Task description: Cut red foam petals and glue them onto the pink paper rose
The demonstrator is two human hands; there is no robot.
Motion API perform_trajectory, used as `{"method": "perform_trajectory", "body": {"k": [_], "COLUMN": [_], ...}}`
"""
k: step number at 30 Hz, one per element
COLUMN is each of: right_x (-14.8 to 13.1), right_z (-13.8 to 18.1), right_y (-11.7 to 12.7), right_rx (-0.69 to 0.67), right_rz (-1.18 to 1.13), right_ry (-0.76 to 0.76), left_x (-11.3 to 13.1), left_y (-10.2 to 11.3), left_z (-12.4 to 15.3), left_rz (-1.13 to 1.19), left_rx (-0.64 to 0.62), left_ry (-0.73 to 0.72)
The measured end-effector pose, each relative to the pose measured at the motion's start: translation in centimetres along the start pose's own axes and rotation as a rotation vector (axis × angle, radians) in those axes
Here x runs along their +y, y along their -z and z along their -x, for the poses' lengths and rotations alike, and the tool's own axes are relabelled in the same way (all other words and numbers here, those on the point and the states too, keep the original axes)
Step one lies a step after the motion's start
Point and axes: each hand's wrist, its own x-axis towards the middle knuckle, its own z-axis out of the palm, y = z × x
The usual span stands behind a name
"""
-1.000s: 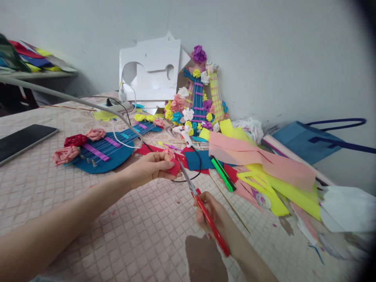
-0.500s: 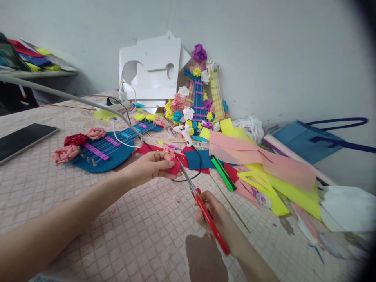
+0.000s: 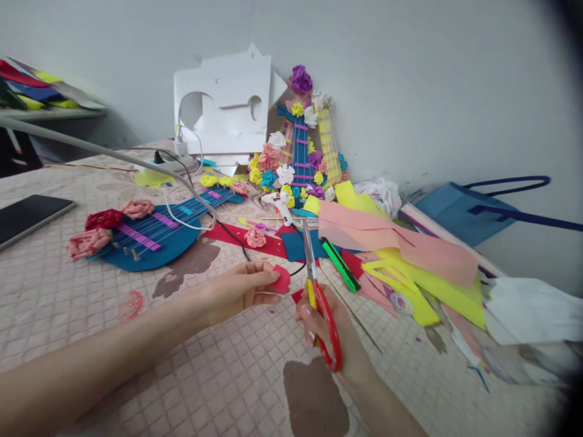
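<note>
My left hand [image 3: 241, 284] pinches a small rounded piece of red crepe paper [image 3: 282, 280] between thumb and fingers. In my right hand [image 3: 321, 315] are scissors [image 3: 328, 331] with red and yellow handles, their blades pointing away from me and apart from the paper. A small red scrap [image 3: 297, 296] shows beside the right fingers. Beyond the hands, a pink paper flower [image 3: 255, 237] lies on a red strip [image 3: 228, 237]. A blue paper guitar [image 3: 155, 243] with purple bars, strings and paper roses lies to the left.
A white glue gun [image 3: 279, 206] stands behind the hands, its black cord looping near the left fingers. A green cutter knife [image 3: 339, 264], a thin stick [image 3: 359, 315] and pink paper [image 3: 392, 237] lie right. A phone [image 3: 34, 215] rests far left; decorated guitars [image 3: 300, 145] lean on the wall.
The scissors have come away from the red paper and swung upright in my right hand. My left hand has moved lower, still pinching the paper. The view has shifted slightly.
</note>
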Motion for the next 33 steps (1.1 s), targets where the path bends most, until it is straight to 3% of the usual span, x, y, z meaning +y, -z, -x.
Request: {"method": "perform_trajectory", "body": {"k": [8,15,29,33], "right_x": [-0.2,0.1,0.6,0.4], "right_z": [-0.4,-0.5,0.0,0.2], "right_y": [-0.9,-0.6,-0.1,-0.2], "right_rx": [0.107,0.094,-0.197,-0.184], "right_rz": [-0.072,-0.009,0.166,0.187], "right_ry": [0.065,0.053,-0.050,-0.064], "left_x": [-2.3,-2.6,0.5,0.6], "left_y": [-1.1,-1.4,-0.3,0.0], "left_z": [0.3,0.3,0.2,0.1], "left_rz": [-0.103,-0.201,0.015,0.030], "left_rx": [0.030,0.004,0.140,0.138], "left_ry": [-0.036,0.005,-0.268,-0.294]}}
